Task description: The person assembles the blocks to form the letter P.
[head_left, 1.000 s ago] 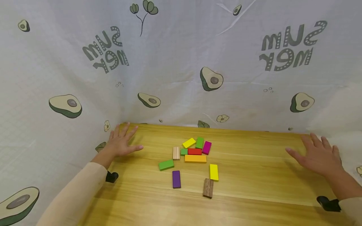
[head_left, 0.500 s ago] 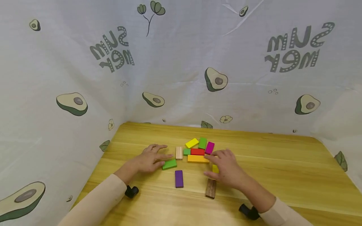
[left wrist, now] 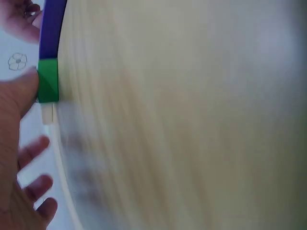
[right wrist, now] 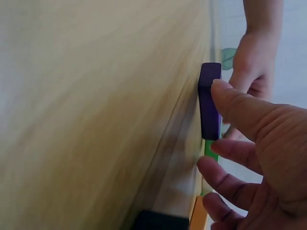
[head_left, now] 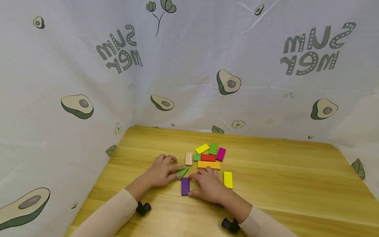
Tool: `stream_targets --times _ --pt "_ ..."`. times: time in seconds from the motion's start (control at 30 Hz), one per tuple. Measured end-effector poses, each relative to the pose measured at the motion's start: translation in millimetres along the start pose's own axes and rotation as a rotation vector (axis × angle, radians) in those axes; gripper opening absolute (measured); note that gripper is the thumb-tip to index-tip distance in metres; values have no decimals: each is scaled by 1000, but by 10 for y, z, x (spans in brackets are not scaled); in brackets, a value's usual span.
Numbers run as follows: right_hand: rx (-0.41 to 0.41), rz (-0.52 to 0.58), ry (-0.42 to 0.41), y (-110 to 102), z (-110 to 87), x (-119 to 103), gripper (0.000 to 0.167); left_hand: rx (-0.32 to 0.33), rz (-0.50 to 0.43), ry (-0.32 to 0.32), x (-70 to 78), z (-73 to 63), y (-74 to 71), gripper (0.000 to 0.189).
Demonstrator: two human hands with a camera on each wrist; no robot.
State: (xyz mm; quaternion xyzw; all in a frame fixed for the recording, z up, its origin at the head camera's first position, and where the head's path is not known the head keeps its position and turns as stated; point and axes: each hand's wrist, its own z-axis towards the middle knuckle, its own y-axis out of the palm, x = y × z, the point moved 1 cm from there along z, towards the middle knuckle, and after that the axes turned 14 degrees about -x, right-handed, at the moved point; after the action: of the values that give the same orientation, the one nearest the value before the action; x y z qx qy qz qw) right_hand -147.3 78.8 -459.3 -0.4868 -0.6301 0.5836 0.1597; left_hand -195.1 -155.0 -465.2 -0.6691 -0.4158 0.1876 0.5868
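Near the middle of the table (head_left: 281, 184), my left hand (head_left: 161, 171) pinches a slanted green block (head_left: 183, 171) between thumb and index finger. In the left wrist view the thumb lies against that green block (left wrist: 48, 81), while the other fingers are apart from it. My right hand (head_left: 210, 186) holds a purple block (head_left: 185, 186) lying flat just in front of the green one. Its thumb is at the near end and its index finger at the far end, as the purple block (right wrist: 210, 103) shows in the right wrist view. A dark brown block is hidden under the right hand.
Behind the hands lie a striped wooden block (head_left: 189, 158), a small green block (head_left: 197, 158), a red block (head_left: 208, 158) and an orange block (head_left: 209, 165). Yellow (head_left: 202, 148), green (head_left: 213, 148) and magenta (head_left: 220, 154) blocks sit farther back. Another yellow block (head_left: 228, 179) is right of the right hand.
Both hands came inward from the table's sides to the blocks. The left hand took hold of the green block, which turned; the right hand passed to the purple block, which shifted slightly left.
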Motion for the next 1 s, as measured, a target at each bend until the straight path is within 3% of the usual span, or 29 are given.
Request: stream_targets --times 0.13,0.23,0.43,0.63,0.73,0.87,0.93,1.0 --pt "10 45 -3 25 14 -37 54 111 37 -80 60 38 29 42" --pt "16 72 9 51 30 -70 55 141 14 -97 100 68 45 44" --pt "49 69 23 92 72 -126 54 59 -118 -84 130 58 59 57" --pt "77 98 38 87 104 -125 52 -12 -134 -74 132 25 32 70" --pt "141 126 128 31 113 -29 49 -22 -132 -74 127 36 23 70" --pt "259 85 369 -141 76 246 49 -43 -136 -103 92 51 11 68" --pt "258 41 487 -215 47 415 55 -55 -141 -119 67 66 0 67" --pt "208 28 542 -255 23 564 59 -63 -155 -130 34 92 -9 66"
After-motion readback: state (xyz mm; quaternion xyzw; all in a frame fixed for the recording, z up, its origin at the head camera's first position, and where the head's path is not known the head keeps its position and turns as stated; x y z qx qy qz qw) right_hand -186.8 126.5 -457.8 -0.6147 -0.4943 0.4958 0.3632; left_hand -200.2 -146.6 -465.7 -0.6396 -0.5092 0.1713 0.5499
